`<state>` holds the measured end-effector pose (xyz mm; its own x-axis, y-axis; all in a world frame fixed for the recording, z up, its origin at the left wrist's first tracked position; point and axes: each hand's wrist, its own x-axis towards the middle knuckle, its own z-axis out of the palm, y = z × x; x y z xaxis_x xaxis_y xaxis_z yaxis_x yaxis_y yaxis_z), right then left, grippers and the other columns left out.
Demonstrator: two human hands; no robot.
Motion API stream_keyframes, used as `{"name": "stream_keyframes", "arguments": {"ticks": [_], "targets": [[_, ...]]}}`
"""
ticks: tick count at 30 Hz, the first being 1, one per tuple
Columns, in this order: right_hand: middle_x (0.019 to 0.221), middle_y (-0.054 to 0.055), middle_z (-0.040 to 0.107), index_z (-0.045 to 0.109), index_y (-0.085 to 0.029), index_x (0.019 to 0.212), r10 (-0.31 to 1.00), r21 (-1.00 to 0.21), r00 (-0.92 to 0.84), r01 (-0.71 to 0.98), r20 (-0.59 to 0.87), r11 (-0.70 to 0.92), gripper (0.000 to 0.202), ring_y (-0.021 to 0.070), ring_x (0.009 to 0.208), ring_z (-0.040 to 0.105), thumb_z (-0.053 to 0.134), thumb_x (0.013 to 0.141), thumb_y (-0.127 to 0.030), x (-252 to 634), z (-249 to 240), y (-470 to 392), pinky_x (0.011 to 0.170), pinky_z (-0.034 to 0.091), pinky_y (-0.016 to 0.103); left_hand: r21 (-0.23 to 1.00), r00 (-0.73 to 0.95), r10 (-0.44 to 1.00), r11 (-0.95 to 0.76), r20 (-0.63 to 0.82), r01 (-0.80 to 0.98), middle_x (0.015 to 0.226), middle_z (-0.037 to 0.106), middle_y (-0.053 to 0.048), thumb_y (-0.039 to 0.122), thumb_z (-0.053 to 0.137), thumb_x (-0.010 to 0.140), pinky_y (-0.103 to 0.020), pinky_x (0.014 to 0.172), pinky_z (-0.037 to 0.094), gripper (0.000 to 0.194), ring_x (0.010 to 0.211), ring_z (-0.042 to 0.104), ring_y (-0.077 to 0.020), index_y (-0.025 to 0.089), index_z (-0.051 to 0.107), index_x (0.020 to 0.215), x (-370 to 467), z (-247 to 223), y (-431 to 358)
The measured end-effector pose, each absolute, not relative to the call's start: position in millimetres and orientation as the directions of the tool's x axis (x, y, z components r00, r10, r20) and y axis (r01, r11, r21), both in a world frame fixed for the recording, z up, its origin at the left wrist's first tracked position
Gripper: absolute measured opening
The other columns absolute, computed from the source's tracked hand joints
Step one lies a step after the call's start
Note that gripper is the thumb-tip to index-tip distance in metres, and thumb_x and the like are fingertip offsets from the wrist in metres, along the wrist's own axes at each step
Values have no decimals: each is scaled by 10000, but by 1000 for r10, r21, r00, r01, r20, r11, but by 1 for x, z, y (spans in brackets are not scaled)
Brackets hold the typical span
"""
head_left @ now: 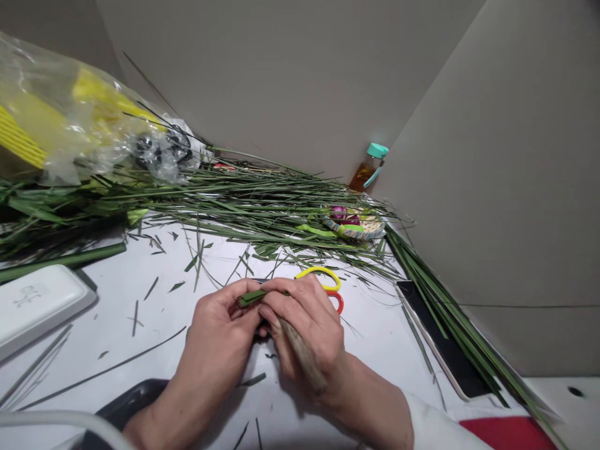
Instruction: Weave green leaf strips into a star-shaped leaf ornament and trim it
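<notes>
My left hand (220,328) and my right hand (312,319) meet over the white tabletop. Both are closed around a small folded green leaf strip (252,298), with its layered end showing between the fingertips. A long dull-green strip (302,356) runs down from the right fingers along the palm to the wrist; whether it joins the folded piece is hidden. Just behind the right hand lie scissors (322,270) with a yellow and a red handle loop. Their blades are mostly covered by the hands.
Long green leaves (244,194) are heaped along the back, with more blades (454,331) across a dark-screened tablet (440,337) at right. A small woven basket (370,228), a bottle (368,167), a plastic bag (94,119) and a white box (42,306) surround scattered leaf scraps.
</notes>
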<state>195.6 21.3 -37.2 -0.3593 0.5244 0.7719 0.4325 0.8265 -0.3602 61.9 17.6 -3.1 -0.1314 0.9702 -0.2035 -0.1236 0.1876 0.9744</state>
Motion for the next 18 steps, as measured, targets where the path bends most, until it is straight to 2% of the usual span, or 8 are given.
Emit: {"name": "stream_keyframes", "arguments": {"ticks": [8, 11, 13, 18], "targets": [[1049, 121, 750, 671, -140, 1065, 567, -462, -280, 362, 774, 810, 194, 194, 999, 675, 532, 970, -42, 195, -28, 23, 885, 537, 364, 972, -119, 976, 162, -183, -168, 577, 699, 25, 237, 729, 563, -240, 548, 519, 40, 578, 617, -158, 228, 694, 578, 62, 1, 16], [1045, 112, 748, 714, -140, 1030, 598, -511, -243, 338, 764, 791, 149, 186, 965, 681, 600, 953, -83, 198, -21, 22, 879, 546, 336, 974, -87, 983, 147, -164, -174, 580, 695, 21, 260, 747, 612, -225, 521, 496, 65, 556, 603, -143, 217, 700, 599, 60, 3, 15], [1063, 109, 753, 753, -150, 1014, 640, -565, -215, 321, 738, 760, 132, 186, 981, 685, 644, 943, -124, 202, -16, 22, 887, 540, 322, 976, -51, 987, 139, -149, -167, 559, 668, 23, 298, 762, 649, -220, 502, 473, 122, 527, 572, -130, 207, 700, 598, 59, 5, 15], [1216, 66, 748, 801, -243, 1024, 792, -768, -149, 195, 591, 610, 168, 216, 1186, 650, 659, 946, -198, 214, 0, 20, 1001, 495, 355, 977, -14, 990, 136, -140, -162, 565, 580, 57, 350, 784, 727, -213, 534, 453, 216, 530, 530, -105, 203, 668, 619, 55, 8, 15]]}}
